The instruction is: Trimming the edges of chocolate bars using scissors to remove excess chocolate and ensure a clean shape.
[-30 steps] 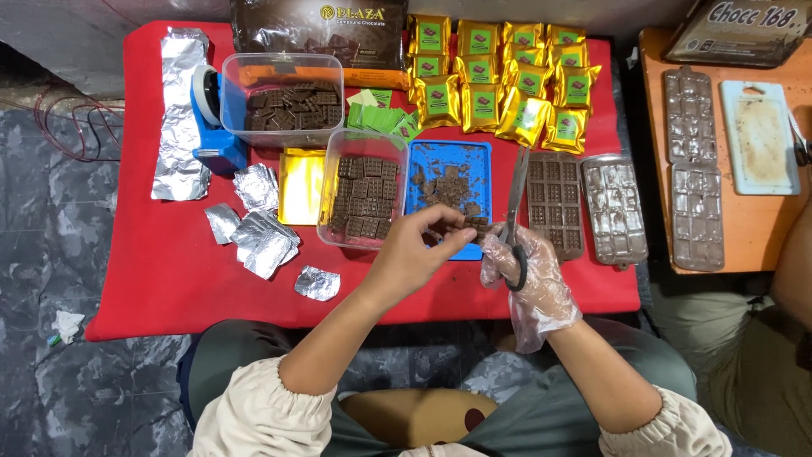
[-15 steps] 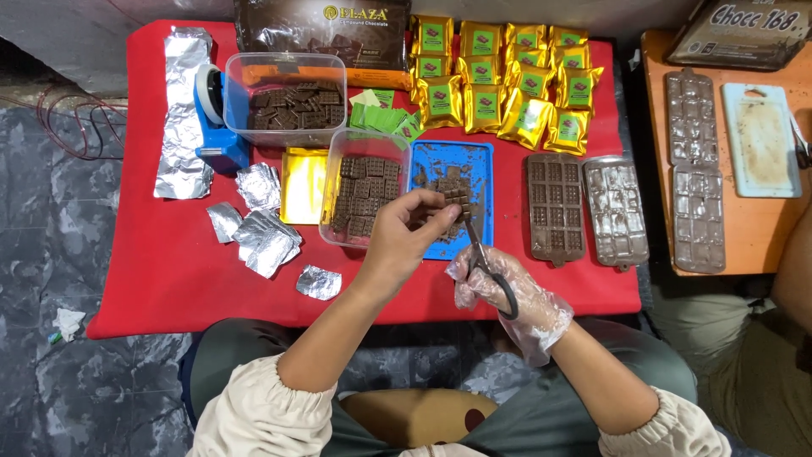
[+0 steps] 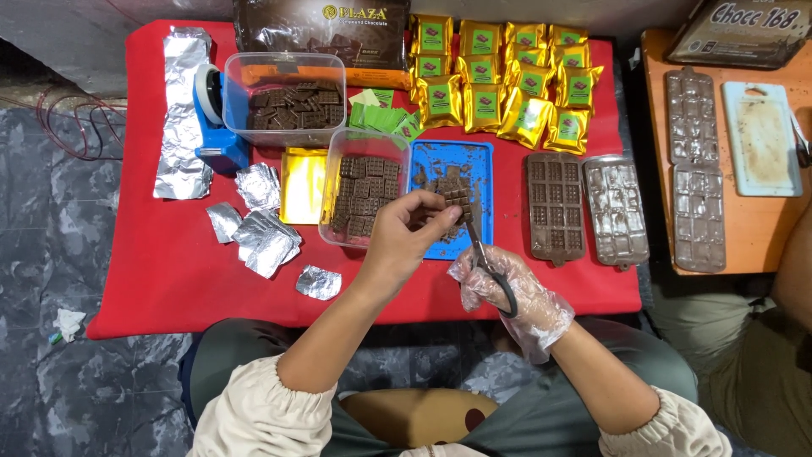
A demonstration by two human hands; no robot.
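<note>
The bare left hand (image 3: 404, 241) pinches a small slab of chocolate (image 3: 454, 200) between thumb and fingertips, holding it up just above the near edge of the blue tray (image 3: 479, 161). The right hand (image 3: 506, 292), in a thin clear glove, is closed around the handles of a pair of scissors (image 3: 484, 258), whose blades point away from the person and meet the near edge of the chocolate piece. Just left of the tray stands a clear tub (image 3: 365, 199) packed with dark chocolate squares, and a second, larger tub (image 3: 286, 97) sits farther back. Crumpled foil pieces (image 3: 264, 237) lie on the red cloth (image 3: 161, 271) to the left. To the right of the tray rest two chocolate moulds (image 3: 585, 207), side by side, and gold-wrapped packets (image 3: 507, 85) are spread along the far side.
</note>
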